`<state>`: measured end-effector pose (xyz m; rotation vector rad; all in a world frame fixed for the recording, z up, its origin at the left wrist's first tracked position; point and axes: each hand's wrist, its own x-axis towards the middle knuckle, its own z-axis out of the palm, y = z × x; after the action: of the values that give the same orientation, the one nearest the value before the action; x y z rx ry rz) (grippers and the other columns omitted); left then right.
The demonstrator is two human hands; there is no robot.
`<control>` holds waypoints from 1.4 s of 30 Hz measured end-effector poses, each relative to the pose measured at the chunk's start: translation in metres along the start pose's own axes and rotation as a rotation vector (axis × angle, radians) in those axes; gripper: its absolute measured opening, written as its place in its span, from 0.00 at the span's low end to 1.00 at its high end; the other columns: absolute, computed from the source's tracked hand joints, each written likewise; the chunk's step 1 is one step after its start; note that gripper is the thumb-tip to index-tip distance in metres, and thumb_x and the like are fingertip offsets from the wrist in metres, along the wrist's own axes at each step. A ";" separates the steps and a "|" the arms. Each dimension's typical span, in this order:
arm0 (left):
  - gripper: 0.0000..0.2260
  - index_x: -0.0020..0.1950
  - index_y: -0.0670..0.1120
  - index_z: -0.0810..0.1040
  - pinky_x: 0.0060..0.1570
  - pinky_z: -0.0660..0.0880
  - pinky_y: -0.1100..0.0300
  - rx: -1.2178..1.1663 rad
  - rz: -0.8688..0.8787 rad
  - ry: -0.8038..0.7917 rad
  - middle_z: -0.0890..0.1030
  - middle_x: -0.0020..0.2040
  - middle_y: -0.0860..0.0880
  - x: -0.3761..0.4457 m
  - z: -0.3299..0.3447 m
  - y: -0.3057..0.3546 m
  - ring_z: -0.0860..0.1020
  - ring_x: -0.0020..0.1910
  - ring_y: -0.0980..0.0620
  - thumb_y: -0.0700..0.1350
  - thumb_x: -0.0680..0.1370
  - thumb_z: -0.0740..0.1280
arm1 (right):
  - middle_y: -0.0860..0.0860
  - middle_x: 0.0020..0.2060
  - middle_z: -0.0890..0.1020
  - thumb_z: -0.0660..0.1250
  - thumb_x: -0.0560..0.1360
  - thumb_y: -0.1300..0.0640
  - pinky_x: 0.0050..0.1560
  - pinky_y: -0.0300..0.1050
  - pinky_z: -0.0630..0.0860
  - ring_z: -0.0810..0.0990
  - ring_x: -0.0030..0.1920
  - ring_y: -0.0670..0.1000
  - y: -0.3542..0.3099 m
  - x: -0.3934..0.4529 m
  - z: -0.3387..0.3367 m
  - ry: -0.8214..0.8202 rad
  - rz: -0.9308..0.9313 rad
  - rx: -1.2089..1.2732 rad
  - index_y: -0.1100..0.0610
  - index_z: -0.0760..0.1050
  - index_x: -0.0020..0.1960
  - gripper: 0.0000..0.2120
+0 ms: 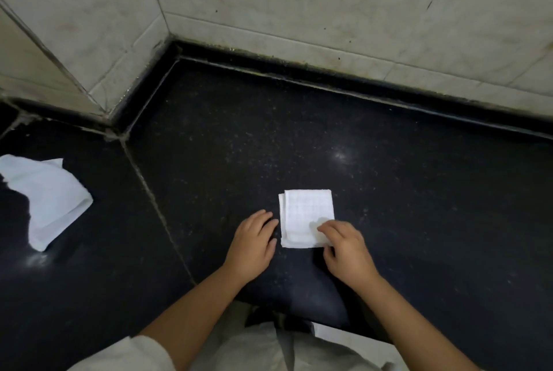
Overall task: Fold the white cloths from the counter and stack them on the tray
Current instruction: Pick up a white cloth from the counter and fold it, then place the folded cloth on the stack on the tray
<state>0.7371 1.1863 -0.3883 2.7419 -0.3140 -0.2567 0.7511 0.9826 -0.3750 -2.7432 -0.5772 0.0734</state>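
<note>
A white cloth [305, 215], folded into a small rectangle, lies on the black counter [389, 191] in front of me. My right hand [344, 248] pinches its near right corner, fingers on top and thumb at the edge. Just left of the cloth, my left hand [254, 243] rests flat on the counter with relaxed fingers, apart from the cloth or barely at its edge. A second white cloth [48, 197] lies crumpled and unfolded at the far left of the counter. No tray is in view.
Pale tiled walls [329, 5] close the counter at the back and form a corner at the left. A seam [149, 188] runs diagonally across the counter between the two cloths. The counter's front edge lies near my body.
</note>
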 end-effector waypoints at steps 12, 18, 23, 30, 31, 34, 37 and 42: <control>0.22 0.37 0.52 0.83 0.43 0.71 0.64 0.199 0.276 -0.014 0.81 0.35 0.56 0.029 0.016 0.027 0.80 0.35 0.56 0.62 0.50 0.78 | 0.50 0.29 0.83 0.66 0.55 0.63 0.25 0.35 0.77 0.80 0.26 0.49 0.017 0.015 -0.008 -0.128 -0.079 -0.054 0.58 0.82 0.36 0.11; 0.04 0.31 0.47 0.77 0.36 0.63 0.64 0.254 0.448 0.054 0.77 0.29 0.52 0.050 0.007 0.073 0.77 0.28 0.52 0.47 0.64 0.67 | 0.56 0.36 0.83 0.62 0.64 0.61 0.31 0.37 0.77 0.82 0.33 0.54 0.035 -0.019 -0.058 -0.043 0.069 0.177 0.62 0.81 0.44 0.12; 0.12 0.31 0.45 0.71 0.27 0.67 0.62 0.336 0.771 0.008 0.75 0.27 0.49 0.067 0.010 0.181 0.74 0.25 0.50 0.50 0.70 0.57 | 0.52 0.38 0.73 0.55 0.67 0.54 0.39 0.29 0.65 0.70 0.38 0.43 0.092 -0.108 -0.119 0.075 0.240 0.291 0.65 0.79 0.46 0.20; 0.14 0.57 0.41 0.72 0.52 0.67 0.55 0.376 1.045 -0.248 0.75 0.56 0.44 0.041 0.060 0.420 0.71 0.56 0.45 0.50 0.81 0.55 | 0.61 0.45 0.80 0.65 0.73 0.60 0.45 0.37 0.64 0.79 0.48 0.57 0.195 -0.317 -0.184 0.240 0.594 0.135 0.64 0.79 0.52 0.11; 0.15 0.57 0.42 0.72 0.52 0.65 0.58 0.340 1.077 -0.296 0.75 0.57 0.44 0.034 0.067 0.453 0.71 0.57 0.46 0.50 0.81 0.54 | 0.62 0.43 0.81 0.64 0.73 0.58 0.44 0.38 0.64 0.80 0.47 0.58 0.209 -0.348 -0.195 0.275 0.624 0.109 0.64 0.79 0.51 0.12; 0.23 0.54 0.41 0.75 0.44 0.59 0.65 0.196 1.166 -0.301 0.77 0.52 0.45 0.021 0.083 0.539 0.72 0.53 0.48 0.57 0.79 0.49 | 0.61 0.46 0.82 0.63 0.75 0.58 0.47 0.41 0.68 0.79 0.50 0.58 0.246 -0.429 -0.235 0.280 0.705 0.040 0.64 0.79 0.52 0.11; 0.18 0.51 0.41 0.75 0.48 0.64 0.63 0.196 1.265 -0.285 0.75 0.45 0.47 0.011 0.088 0.621 0.72 0.49 0.48 0.52 0.81 0.52 | 0.60 0.48 0.81 0.63 0.76 0.59 0.52 0.45 0.68 0.77 0.52 0.57 0.281 -0.490 -0.280 0.274 0.754 -0.008 0.65 0.79 0.51 0.11; 0.12 0.55 0.41 0.76 0.50 0.67 0.58 0.146 1.378 -0.203 0.76 0.51 0.43 0.015 0.091 0.745 0.73 0.52 0.46 0.46 0.81 0.57 | 0.60 0.49 0.82 0.62 0.76 0.60 0.50 0.44 0.68 0.77 0.51 0.57 0.335 -0.559 -0.353 0.380 0.850 -0.067 0.65 0.79 0.52 0.11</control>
<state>0.5953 0.4753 -0.1924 1.9749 -2.1155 -0.1061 0.4084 0.3600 -0.1644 -2.7498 0.7024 -0.2631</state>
